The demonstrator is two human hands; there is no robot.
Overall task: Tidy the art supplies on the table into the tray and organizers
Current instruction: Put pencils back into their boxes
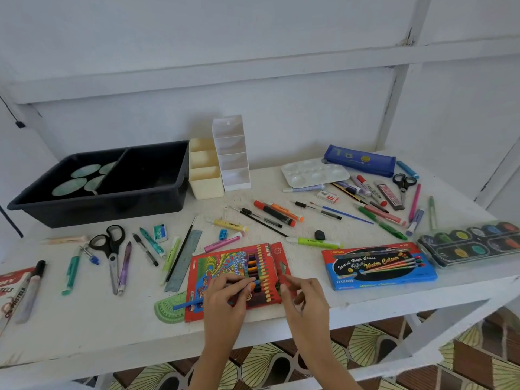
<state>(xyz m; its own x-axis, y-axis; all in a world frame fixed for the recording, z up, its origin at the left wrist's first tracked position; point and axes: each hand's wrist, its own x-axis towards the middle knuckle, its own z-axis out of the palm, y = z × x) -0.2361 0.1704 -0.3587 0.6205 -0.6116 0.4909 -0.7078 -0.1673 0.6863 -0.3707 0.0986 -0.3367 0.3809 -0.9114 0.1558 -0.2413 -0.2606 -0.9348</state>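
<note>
Two hands work at the near edge of the white table [112,333]. The left hand [225,299] pinches a blue coloured pencil [185,304] between thumb and curled fingers, its free end sticking out leftward. Under it, the red cardboard box of colour pencils [225,263] lies flat and open. The right hand [305,302], fingers curled, pinches the box's flap at its right side.

This looks like refilling the box before stowing it. Next, the pencil needs a gap in the row, then the flap must be shut.

A green plastic protractor [166,308] pokes out beneath the box's left corner and may drag along. The black plastic tray [112,209], cream plastic organizer [206,190] and white stepped organizer [236,170] stand at the back, loose pens and black-handled scissors [111,243] lying between
</note>
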